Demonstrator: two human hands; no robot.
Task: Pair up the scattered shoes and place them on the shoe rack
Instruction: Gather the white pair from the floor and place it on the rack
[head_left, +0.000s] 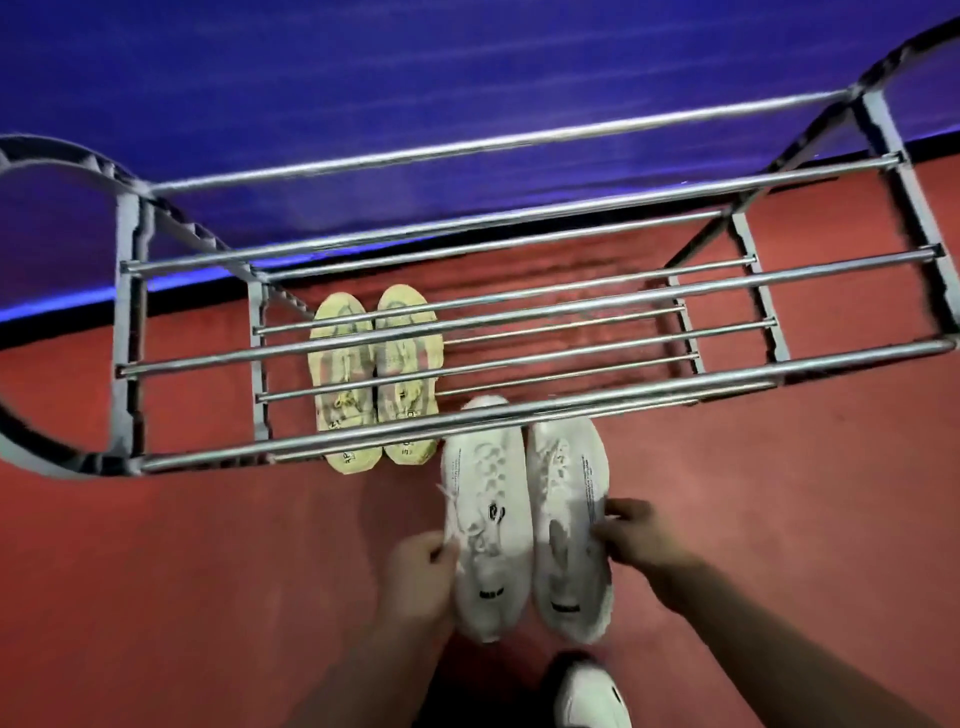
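Two white sneakers lie side by side, toes pointing under the front bar of the metal shoe rack (519, 413). My left hand (421, 569) grips the outer side of the left white sneaker (488, 525). My right hand (631, 535) grips the outer side of the right white sneaker (566, 519). A pair of yellow sneakers (376, 379) sits together on a lower tier of the rack, at its left, seen through the bars.
The rack stands on a red floor (753, 519) against a blue wall (415, 78). Its tiers right of the yellow pair hold nothing. A white-and-black shoe (589, 696) on my foot shows at the bottom edge.
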